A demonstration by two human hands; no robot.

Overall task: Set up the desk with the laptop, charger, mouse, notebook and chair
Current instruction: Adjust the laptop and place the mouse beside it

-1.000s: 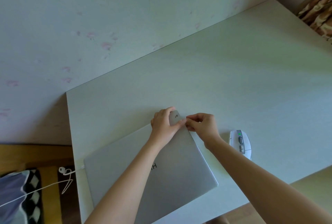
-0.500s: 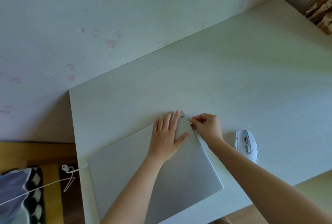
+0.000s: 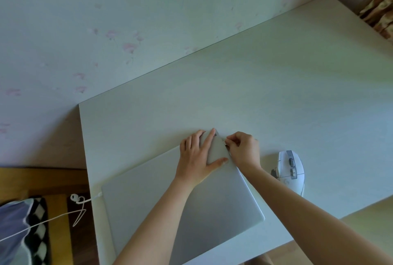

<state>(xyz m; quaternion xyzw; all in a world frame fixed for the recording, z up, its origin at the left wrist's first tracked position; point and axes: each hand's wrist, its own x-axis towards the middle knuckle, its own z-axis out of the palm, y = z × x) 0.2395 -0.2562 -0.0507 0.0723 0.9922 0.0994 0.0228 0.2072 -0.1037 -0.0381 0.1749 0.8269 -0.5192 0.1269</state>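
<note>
Worktop [image 3: 276, 94], pale, is being backed by floral wallpaper [image 3: 106, 31]. Closed laptop [image 3: 170, 211] is being pressed by left hand [image 3: 197, 158], fingers spread as half a second ago; right hand [image 3: 244, 150] is being kept pinched at its corner; mouse [image 3: 290, 169] beside.

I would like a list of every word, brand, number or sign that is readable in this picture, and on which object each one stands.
No text can be read here.
White mouse: a faint grey mark near its rear end, too blurred to read.
Closed laptop: no lettering shows on the lid; the forearm covers its middle.
Laptop far corner, between the left hand and right hand: a small dark mark, too small to read.
</note>
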